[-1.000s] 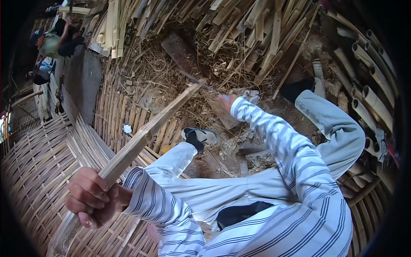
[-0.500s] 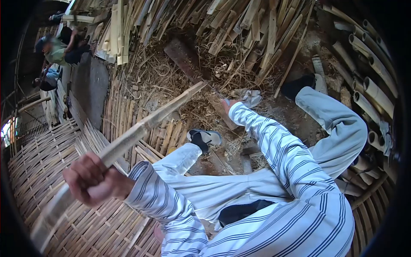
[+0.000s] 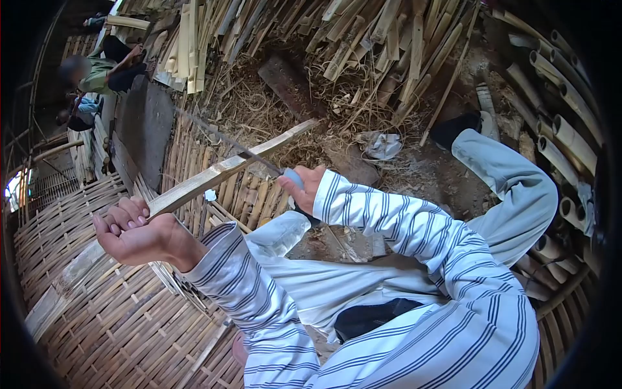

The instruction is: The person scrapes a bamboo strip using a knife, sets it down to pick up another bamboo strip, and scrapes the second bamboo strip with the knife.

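Note:
A long split bamboo strip (image 3: pixel 220 170) runs slantwise from the lower left to the wood shavings in the middle. My left hand (image 3: pixel 139 232) is closed around its near part, the palm turned partly upward. In my right hand (image 3: pixel 303 184) is a long-bladed knife (image 3: pixel 223 137), gripped by its grey-blue handle. The blade points to the upper left and crosses the strip about midway; whether its edge touches the bamboo I cannot tell. Beyond the strip's far end, a dark wooden block (image 3: pixel 285 81) lies among the shavings (image 3: pixel 246 110).
Split bamboo pieces (image 3: pixel 389 39) are heaped at the far side, and bamboo poles (image 3: pixel 573 139) lie at the right. Woven bamboo panels (image 3: pixel 123 324) cover the lower left. A crumpled plastic bag (image 3: pixel 382 145) lies past my right hand. Another person (image 3: pixel 97 74) sits at upper left.
My right hand has come left and nearer from the strip's far end, bringing the knife across the bamboo. My left hand has rolled from knuckles-up to palm partly up, still gripping the strip.

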A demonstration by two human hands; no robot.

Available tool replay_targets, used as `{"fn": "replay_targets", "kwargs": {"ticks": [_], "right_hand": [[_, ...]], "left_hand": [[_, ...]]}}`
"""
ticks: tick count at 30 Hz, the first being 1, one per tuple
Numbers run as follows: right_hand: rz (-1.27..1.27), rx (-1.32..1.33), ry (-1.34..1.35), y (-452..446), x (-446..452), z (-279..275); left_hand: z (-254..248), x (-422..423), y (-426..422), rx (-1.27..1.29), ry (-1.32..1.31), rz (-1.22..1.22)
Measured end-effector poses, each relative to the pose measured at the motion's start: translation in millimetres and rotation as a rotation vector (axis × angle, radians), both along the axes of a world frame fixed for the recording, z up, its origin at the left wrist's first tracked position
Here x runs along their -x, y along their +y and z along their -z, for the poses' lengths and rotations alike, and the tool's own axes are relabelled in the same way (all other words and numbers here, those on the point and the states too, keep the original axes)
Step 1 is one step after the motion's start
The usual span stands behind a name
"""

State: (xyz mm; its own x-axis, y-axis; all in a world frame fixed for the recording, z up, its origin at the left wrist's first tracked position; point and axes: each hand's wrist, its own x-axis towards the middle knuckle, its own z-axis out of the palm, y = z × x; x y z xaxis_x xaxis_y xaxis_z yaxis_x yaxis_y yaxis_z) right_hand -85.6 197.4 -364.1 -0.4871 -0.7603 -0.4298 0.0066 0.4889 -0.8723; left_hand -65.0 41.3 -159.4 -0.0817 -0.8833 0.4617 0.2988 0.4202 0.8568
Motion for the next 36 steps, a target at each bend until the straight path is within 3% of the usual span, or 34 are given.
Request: {"fn": "replay_targets", "kwargs": {"ticks": [4, 5, 7, 13, 16, 19, 20, 23, 24, 25, 27, 29, 33, 35, 36], "right_hand": [[0.058, 0.005, 0.038, 0, -6, 37], [0.102, 0.132, 0.192, -3, -9, 70], [0.038, -0.098, 0.049, 4, -1, 56], [0.205, -0.096, 0.117, -9, -36, 22], [0.042, -0.012, 0.036, 3, -28, -23], [0.013, 0.026, 0.099, 5, -20, -23], [-0.019, -0.006, 0.063, 9, -11, -18], [0.068, -0.113, 0.117, 2, -1, 95], [0.255, -0.263, -0.078, -9, -19, 172], [0.177, -0.430, -0.043, -3, -18, 176], [0.154, -0.164, 0.131, 6, -23, 138], [0.201, -0.101, 0.051, 11, -13, 59], [0.017, -0.107, -0.037, 11, 0, 41], [0.087, -0.205, 0.062, 6, -3, 82], [-0.133, -0.162, 0.229, -4, 3, 132]], "left_hand": [[0, -1, -2, 0.029, -0.015, 0.008], [1, -4, -5, 0.029, -0.015, 0.014], [2, -7, -7, 0.035, -0.005, 0.006], [5, -19, -13, -0.004, 0.010, -0.030], [6, -16, -10, 0.018, 0.002, -0.039], [6, -15, -1, 0.013, -0.009, -0.037], [6, -17, -2, 0.013, -0.017, -0.031], [0, -14, 7, 0.016, -0.010, -0.027], [1, -11, 12, 0.012, -0.009, -0.028], [1, -5, 15, 0.047, -0.006, -0.011], [1, 6, 23, 0.091, -0.039, -0.004], [3, 15, 25, 0.091, -0.032, 0.016], [1, 14, 10, 0.067, -0.023, 0.002], [0, 11, 7, 0.061, -0.036, -0.052], [0, 10, 1, 0.049, -0.015, -0.054]]}}
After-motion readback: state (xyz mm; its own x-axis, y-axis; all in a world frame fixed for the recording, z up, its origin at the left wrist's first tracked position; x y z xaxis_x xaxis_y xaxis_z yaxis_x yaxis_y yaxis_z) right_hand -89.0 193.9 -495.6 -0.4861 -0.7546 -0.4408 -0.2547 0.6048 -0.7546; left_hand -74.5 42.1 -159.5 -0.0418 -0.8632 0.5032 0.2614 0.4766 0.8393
